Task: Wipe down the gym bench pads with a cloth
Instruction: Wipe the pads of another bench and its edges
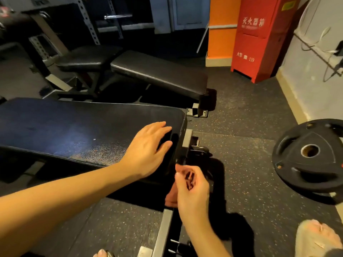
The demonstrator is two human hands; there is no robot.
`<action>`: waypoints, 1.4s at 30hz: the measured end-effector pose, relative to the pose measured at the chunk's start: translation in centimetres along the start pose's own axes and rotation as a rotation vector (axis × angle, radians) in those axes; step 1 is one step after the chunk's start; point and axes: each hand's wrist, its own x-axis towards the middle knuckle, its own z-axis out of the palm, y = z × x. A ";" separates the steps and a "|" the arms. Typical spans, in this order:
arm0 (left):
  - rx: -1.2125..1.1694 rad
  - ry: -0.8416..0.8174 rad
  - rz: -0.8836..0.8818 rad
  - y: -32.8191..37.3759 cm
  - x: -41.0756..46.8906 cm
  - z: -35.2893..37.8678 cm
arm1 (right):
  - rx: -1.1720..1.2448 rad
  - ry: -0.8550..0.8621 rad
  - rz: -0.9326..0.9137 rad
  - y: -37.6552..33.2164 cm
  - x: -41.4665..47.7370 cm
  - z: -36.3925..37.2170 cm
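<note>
Rubber floor (pixel 241 127) is spreading beneath the bench pad (pixel 74 130) at lower left, where the left grip (pixel 148 147) is lying flat and empty on its end while the right grip (pixel 191 186) is clutching a reddish cloth (pixel 171 198) just below, likely needing spreading flat for overlapping strokes.

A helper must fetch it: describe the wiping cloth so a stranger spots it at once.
Find the nearest black padded gym bench and follow it to its right end, where the left hand rests. Just below, the right hand grips a crumpled reddish-brown cloth, the only soft, warm-coloured thing against the bench's grey steel frame.
</note>
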 end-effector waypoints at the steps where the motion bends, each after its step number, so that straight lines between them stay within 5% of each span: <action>1: 0.033 -0.023 -0.009 0.5 0.6 0.7 | -0.017 -0.008 -0.051 0.3 -0.2 -0.1; 4: 0.117 -0.060 -0.058 1.0 1.9 2.4 | -0.197 0.021 -0.266 -0.3 4.5 0.2; 8: 0.154 0.025 -0.099 0.6 2.0 3.0 | -0.236 0.019 -0.157 -1.8 14.9 0.8; 16: 0.095 0.113 -0.094 0.6 1.7 3.1 | -0.125 -0.174 -0.284 0.5 4.5 -1.4; 23: 0.170 0.110 -0.115 0.4 2.1 3.6 | -0.277 -0.058 -0.282 -1.0 18.3 0.5; 30: 0.153 0.113 -0.184 0.7 2.3 3.4 | -0.177 -0.220 -0.463 2.5 6.0 -1.9; 38: 0.157 0.137 -0.260 1.4 2.3 3.3 | -0.277 -0.097 -0.422 1.2 14.3 -0.9; 42: 0.135 0.156 -0.291 1.4 2.0 3.3 | -0.178 -0.315 -0.539 3.1 5.2 -2.4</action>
